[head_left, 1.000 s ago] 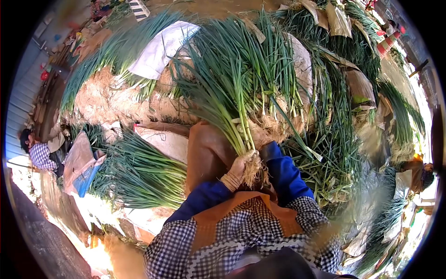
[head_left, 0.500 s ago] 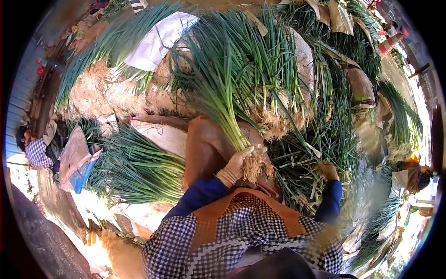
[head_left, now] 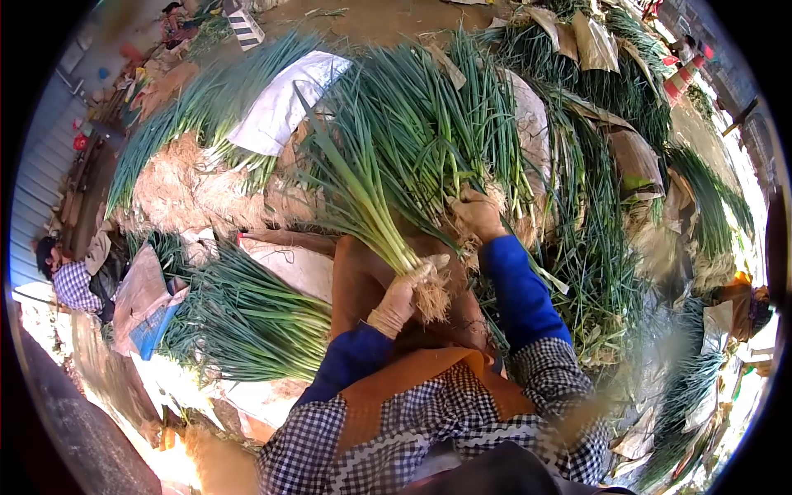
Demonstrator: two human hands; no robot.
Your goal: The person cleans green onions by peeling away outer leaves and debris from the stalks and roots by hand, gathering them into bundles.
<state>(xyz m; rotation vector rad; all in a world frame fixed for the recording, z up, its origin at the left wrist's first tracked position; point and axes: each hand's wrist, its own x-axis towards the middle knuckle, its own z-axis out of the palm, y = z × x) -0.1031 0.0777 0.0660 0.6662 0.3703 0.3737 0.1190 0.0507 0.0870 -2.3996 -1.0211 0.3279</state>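
In my left hand [head_left: 401, 299], closed round the white stems just above the roots, is a bunch of green onions [head_left: 369, 210], its leaves pointing up and away. My right hand [head_left: 478, 216] reaches to the root end of the large onion pile [head_left: 421, 107] in front of me, its fingers closed at the stems there. Whether it grips one stalk or several is hidden. A brown apron [head_left: 355, 280] covers my lap beneath the held bunch.
Laid onions [head_left: 256, 309] spread at my left beside a blue-edged sack [head_left: 153, 318]. Loose leaves [head_left: 590, 272] lie at my right. A white sheet [head_left: 289, 103] covers part of the rear pile. One person [head_left: 74, 276] sits far left, another [head_left: 747, 309] far right.
My right hand went from beside my left hand out to the loose leaves on the right, then up to the pile. My left hand keeps the bunch, now slightly further left.
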